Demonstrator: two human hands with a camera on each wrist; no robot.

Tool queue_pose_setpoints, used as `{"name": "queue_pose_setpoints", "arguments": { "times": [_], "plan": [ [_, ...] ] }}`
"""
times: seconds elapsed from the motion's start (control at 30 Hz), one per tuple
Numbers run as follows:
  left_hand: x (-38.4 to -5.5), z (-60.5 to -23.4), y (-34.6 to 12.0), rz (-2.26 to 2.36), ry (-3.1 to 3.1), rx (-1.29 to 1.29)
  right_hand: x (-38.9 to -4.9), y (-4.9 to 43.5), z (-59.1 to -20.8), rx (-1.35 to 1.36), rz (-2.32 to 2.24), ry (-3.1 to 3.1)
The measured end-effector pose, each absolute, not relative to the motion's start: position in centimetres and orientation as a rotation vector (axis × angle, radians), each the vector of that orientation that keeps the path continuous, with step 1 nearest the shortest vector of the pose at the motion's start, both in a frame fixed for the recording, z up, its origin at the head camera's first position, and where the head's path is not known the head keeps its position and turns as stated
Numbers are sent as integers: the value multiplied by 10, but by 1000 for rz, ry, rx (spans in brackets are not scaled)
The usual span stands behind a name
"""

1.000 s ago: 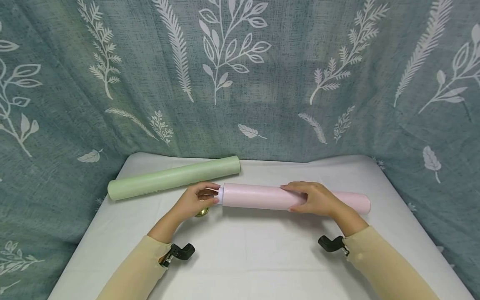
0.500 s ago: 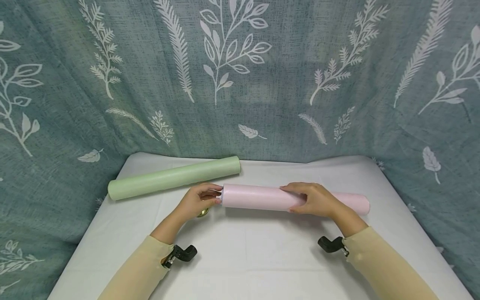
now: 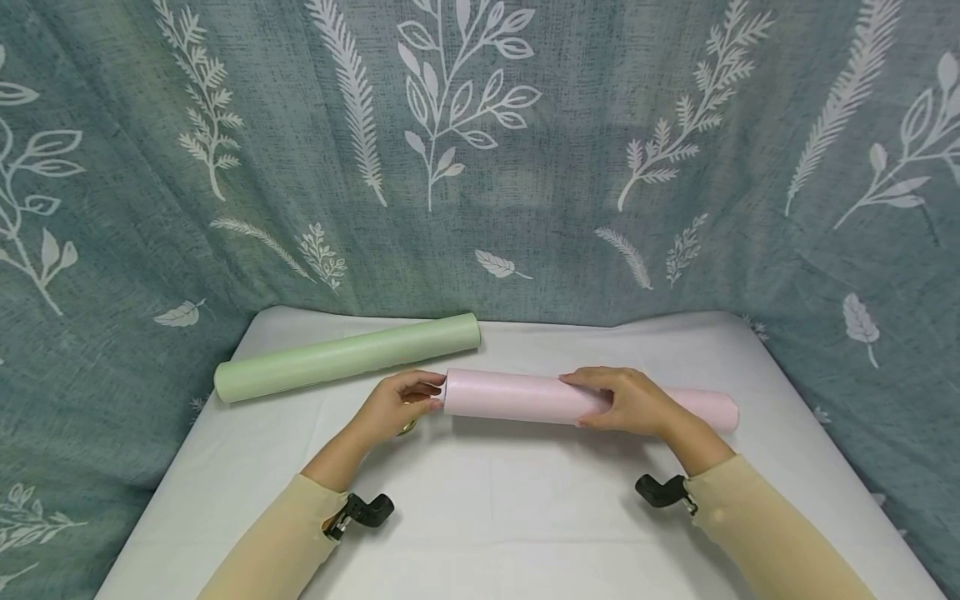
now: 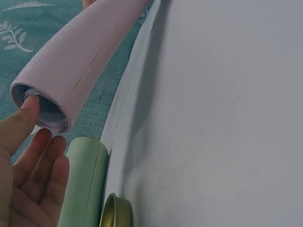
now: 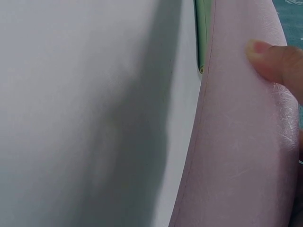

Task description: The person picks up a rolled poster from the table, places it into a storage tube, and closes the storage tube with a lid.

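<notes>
A long pink tube is held level across the middle of the table, with a seam along its side. My right hand grips it right of its middle, thumb on the near side and fingers over the far side. At its open left end is my left hand. In the left wrist view, that hand's thumb touches a pale rolled sheet inside the tube's mouth, while several fingers stand loosely bent just below the rim. A gold-coloured round cap lies beneath the left hand, mostly hidden in the head view.
A green tube lies slanted at the back left, behind the left hand. White cloth covers the table. A blue-green curtain with white leaf prints hangs behind and at both sides.
The pale roll that stuck out of the pink tube's left end has slid inside, the left hand moving slightly right with it. My right hand keeps its grip, almost still.
</notes>
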State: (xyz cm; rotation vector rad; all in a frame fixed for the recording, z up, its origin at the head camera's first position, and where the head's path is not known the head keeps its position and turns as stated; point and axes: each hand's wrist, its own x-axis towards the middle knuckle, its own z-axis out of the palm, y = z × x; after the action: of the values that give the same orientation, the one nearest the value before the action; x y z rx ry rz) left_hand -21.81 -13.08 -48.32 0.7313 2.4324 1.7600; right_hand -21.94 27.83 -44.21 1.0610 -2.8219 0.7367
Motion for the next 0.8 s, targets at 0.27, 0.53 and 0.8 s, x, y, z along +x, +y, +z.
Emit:
{"name": "queue_pose_setpoints", "arguments": {
  "times": [0.27, 0.53, 0.8],
  "plan": [
    [-213, -482, -141, 1716, 2457, 612, -219, 280, -443, 1065, 720, -2801],
    [-210, -480, -157, 1608, 2547, 544, -221, 281, -443, 1068, 708, -2793],
    [-205, -480, -172, 1458, 2618, 451, -218, 281, -444, 1062, 711, -2796]
  ]
}}
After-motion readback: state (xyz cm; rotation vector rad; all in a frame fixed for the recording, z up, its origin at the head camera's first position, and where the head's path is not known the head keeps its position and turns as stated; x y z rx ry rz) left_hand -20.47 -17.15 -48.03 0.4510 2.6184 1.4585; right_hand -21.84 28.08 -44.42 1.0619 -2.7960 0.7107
